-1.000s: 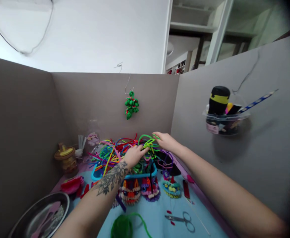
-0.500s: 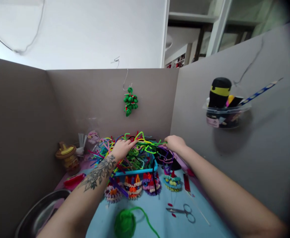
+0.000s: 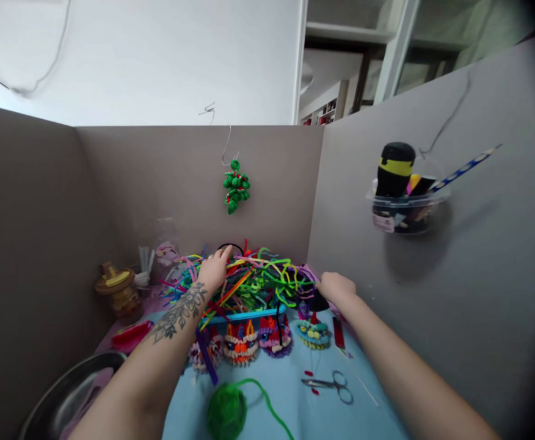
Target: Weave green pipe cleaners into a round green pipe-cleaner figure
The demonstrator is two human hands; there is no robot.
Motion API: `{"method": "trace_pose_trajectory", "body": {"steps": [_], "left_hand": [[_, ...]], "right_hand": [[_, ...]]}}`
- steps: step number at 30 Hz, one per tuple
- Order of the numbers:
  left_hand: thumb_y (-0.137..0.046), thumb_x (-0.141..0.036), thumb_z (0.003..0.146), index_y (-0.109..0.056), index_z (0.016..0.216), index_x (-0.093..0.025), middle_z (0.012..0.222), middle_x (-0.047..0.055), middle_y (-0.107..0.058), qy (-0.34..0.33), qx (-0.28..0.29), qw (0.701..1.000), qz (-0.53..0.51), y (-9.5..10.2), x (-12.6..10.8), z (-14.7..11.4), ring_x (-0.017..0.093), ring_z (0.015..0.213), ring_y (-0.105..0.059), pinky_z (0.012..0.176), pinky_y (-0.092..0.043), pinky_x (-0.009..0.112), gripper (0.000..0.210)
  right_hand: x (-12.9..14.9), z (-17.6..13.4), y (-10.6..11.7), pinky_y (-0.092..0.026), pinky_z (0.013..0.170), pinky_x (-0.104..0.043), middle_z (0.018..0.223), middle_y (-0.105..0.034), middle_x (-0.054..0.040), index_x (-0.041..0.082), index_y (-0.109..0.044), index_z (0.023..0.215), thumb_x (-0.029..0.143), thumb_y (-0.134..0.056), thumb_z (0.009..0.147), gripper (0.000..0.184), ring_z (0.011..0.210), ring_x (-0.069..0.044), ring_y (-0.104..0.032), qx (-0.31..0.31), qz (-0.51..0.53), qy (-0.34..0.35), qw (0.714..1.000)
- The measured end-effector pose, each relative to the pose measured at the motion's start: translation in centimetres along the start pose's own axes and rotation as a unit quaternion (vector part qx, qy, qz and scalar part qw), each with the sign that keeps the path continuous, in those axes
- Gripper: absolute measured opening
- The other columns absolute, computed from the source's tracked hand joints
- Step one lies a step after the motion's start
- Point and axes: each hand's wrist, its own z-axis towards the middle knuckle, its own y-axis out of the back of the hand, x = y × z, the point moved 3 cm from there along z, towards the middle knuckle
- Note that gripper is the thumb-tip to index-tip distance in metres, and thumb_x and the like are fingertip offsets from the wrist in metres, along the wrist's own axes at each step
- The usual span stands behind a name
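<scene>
A heap of many-coloured pipe cleaners overflows a blue plastic basket. My left hand lies over the heap's left part, its fingers stretched out beside a curved black strand. My right hand is closed at the heap's right edge, where green pipe cleaner ends meet its fingertips. In front of the basket sit fuzzy animal-face pieces: a pink one, an orange one, a purple one and a teal-and-yellow one.
Scissors and a green yarn ball lie on the blue tabletop. A dark bowl stands at front left, with a brown-lidded jar behind. A tub of supplies hangs on the right partition; a green ornament hangs at back.
My left hand has moved left and slightly up across the heap. My right hand has shifted right and down. Green strands between them have dropped and spread rightward; the view has turned slightly.
</scene>
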Motion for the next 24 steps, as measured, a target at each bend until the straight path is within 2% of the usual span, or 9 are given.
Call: {"method": "trace_pose_trajectory", "body": {"steps": [3, 5, 6, 7, 11, 12, 16, 20, 24], "left_hand": [[-0.056, -0.013, 0.068, -0.012, 0.142, -0.014, 0.139, 0.019, -0.036, -0.010, 0.085, 0.990, -0.113, -0.3, -1.6, 0.8, 0.028, 0.122, -0.041, 0.089, -0.042, 0.034, 0.086], [-0.058, -0.014, 0.064, -0.015, 0.142, -0.019, 0.141, 0.016, -0.035, -0.060, 0.153, 0.974, -0.157, 0.2, -3.3, 1.2, 0.032, 0.127, -0.034, 0.089, -0.043, 0.036, 0.089], [-0.058, -0.014, 0.063, -0.020, 0.141, -0.021, 0.141, 0.014, -0.035, -0.081, 0.161, 0.969, -0.168, 0.7, -4.1, 1.3, 0.033, 0.129, -0.031, 0.091, -0.042, 0.039, 0.087], [-0.057, -0.015, 0.064, -0.026, 0.139, -0.021, 0.141, 0.012, -0.035, -0.099, 0.140, 0.969, -0.179, 1.4, -4.8, 1.5, 0.033, 0.129, -0.030, 0.093, -0.040, 0.041, 0.082], [-0.046, -0.014, 0.074, -0.049, 0.121, -0.015, 0.122, 0.010, -0.055, -0.102, -0.079, 0.969, -0.212, 3.8, -7.7, 1.0, 0.020, 0.116, -0.047, 0.098, -0.037, 0.034, 0.047], [-0.042, -0.013, 0.077, -0.055, 0.112, -0.015, 0.111, 0.008, -0.061, -0.103, -0.087, 0.969, -0.206, 3.6, -8.6, 0.6, 0.018, 0.108, -0.053, 0.094, -0.039, 0.031, 0.038], [-0.043, -0.016, 0.079, -0.064, 0.097, -0.019, 0.096, 0.005, -0.066, -0.164, 0.064, 0.973, -0.149, -0.5, -12.7, -1.7, 0.018, 0.091, -0.060, 0.084, -0.045, 0.028, 0.028], [-0.049, -0.020, 0.078, -0.060, 0.105, -0.022, 0.104, 0.005, -0.063, -0.095, 0.075, 0.988, -0.100, -4.3, -14.7, -2.6, 0.018, 0.092, -0.060, 0.078, -0.047, 0.027, 0.029], [-0.041, -0.028, 0.084, -0.064, 0.093, -0.022, 0.095, 0.005, -0.065, -0.076, 0.066, 0.992, -0.077, -5.5, -15.7, -2.0, 0.019, 0.086, -0.061, 0.071, -0.047, 0.027, 0.025]], "right_hand": [[0.4, -0.5, -0.9, -0.043, 0.076, -0.033, 0.101, -0.063, -0.0187, 0.012, -0.068, 0.086, 0.032, -0.050, 0.080, 0.027, 0.095, -0.028, -0.060, -0.009, 0.004, 0.081, 0.997], [1.2, -0.9, -1.8, -0.041, 0.077, -0.029, 0.101, -0.063, -0.0153, 0.014, -0.067, 0.082, 0.029, -0.052, 0.078, 0.022, 0.095, -0.024, -0.059, 0.001, 0.013, 0.139, 0.990], [1.6, -1.1, -2.4, -0.040, 0.076, -0.027, 0.099, -0.064, -0.0133, 0.015, -0.066, 0.083, 0.028, -0.054, 0.076, 0.019, 0.093, -0.022, -0.060, 0.011, 0.018, 0.157, 0.987], [2.0, -1.2, -2.9, -0.040, 0.074, -0.026, 0.098, -0.065, -0.0116, 0.015, -0.064, 0.087, 0.028, -0.056, 0.075, 0.019, 0.091, -0.021, -0.060, 0.020, 0.024, 0.168, 0.985], [3.6, -1.6, -4.7, -0.040, 0.069, -0.027, 0.098, -0.066, -0.0117, 0.016, -0.053, 0.109, 0.029, -0.055, 0.077, 0.034, 0.088, -0.022, -0.062, 0.020, 0.038, 0.161, 0.986], [4.0, -1.6, -4.9, -0.040, 0.069, -0.027, 0.098, -0.066, -0.0125, 0.016, -0.052, 0.111, 0.029, -0.054, 0.078, 0.035, 0.088, -0.023, -0.062, 0.015, 0.040, 0.157, 0.987], [5.2, -2.0, -4.5, -0.039, 0.069, -0.027, 0.099, -0.065, -0.0105, 0.019, -0.058, 0.102, 0.029, -0.046, 0.084, 0.023, 0.089, -0.021, -0.061, -0.009, 0.052, 0.161, 0.985], [5.5, -2.3, -2.7, -0.037, 0.070, -0.025, 0.099, -0.064, -0.0091, 0.019, -0.065, 0.083, 0.026, -0.045, 0.083, 0.022, 0.093, -0.020, -0.056, -0.088, 0.092, 0.190, 0.973], [5.0, -1.9, -1.9, -0.033, 0.056, -0.022, 0.064, -0.061, -0.0013, 0.016, -0.063, 0.065, 0.020, -0.045, 0.074, 0.020, 0.063, -0.013, -0.052, -0.084, 0.230, 0.212, 0.946]]}}
